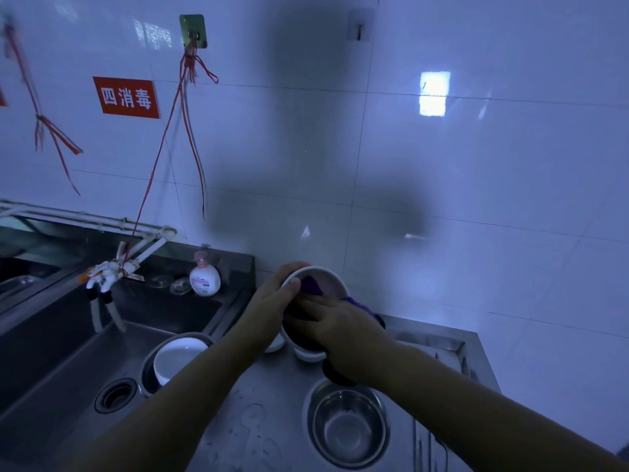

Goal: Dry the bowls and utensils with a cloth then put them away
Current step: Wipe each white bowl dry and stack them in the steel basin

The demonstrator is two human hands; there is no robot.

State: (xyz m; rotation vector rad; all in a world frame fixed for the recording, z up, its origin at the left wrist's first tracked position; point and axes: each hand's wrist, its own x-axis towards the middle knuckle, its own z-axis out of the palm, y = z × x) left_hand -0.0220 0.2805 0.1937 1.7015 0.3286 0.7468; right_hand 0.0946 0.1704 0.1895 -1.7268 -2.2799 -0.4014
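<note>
Hands work over a steel desk beside the sink [68,352]: left hand [272,298] grips the rim of a tilted white bowl [315,284], fingers curled round it, while right hand [332,323] presses a purple cloth [311,286] inside, fingers clutching it. Near right, a steel bowl [347,425] sits on the desk [258,420]; another white bowl [177,359] stands left, in the sink.

I read one red sign [126,97] on the tiled wall [340,131]: 四消毒, white characters. The soap bottle [204,279] label is illegible to me.
</note>
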